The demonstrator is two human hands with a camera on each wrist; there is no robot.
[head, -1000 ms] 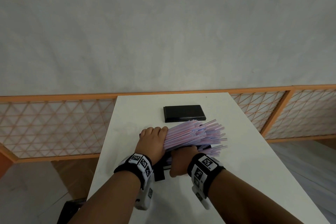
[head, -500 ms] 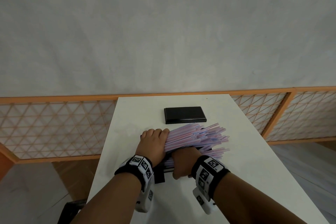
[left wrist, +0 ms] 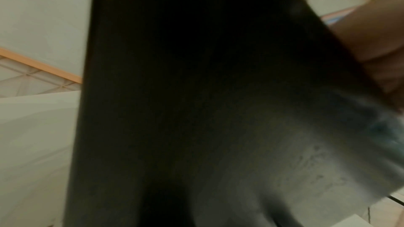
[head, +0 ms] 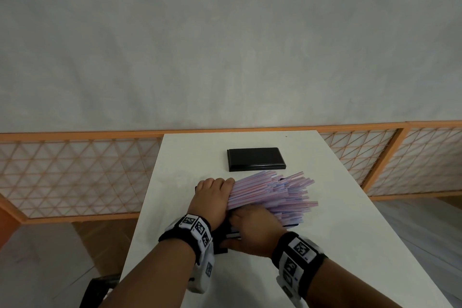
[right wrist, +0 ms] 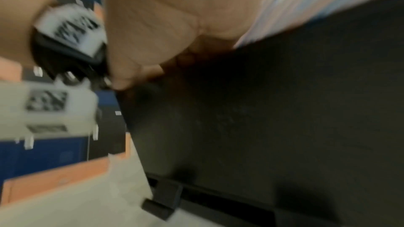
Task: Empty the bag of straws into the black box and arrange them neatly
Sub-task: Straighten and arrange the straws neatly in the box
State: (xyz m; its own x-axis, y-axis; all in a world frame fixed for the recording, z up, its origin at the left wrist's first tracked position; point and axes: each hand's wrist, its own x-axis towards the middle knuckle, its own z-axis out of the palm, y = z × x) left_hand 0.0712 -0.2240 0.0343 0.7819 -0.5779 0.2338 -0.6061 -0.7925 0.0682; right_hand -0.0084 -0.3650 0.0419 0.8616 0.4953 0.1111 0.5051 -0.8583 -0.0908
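Observation:
A thick bundle of pink, blue and white straws (head: 272, 195) lies across the black box (head: 291, 225) on the white table (head: 350, 252), fanning out to the right. The box is almost wholly covered. My left hand (head: 212, 195) curls over the bundle's left end. At the near side my right hand (head: 252, 229) grips the straws, thumb pointing left. The blurred right wrist view shows the palm beside the straws (right wrist: 306, 6) above the dark box wall (right wrist: 262, 127). That box wall (left wrist: 174, 92) fills the left wrist view.
A flat black lid (head: 256, 159) lies farther back on the table. An orange lattice fence (head: 75, 170) runs behind the table on both sides, under a grey wall. A dark object (head: 100, 290) sits on the floor at the table's near left.
My right hand has shifted a little along the near side of the bundle and lies flatter, thumb out to the left. The left hand and the straws have hardly moved.

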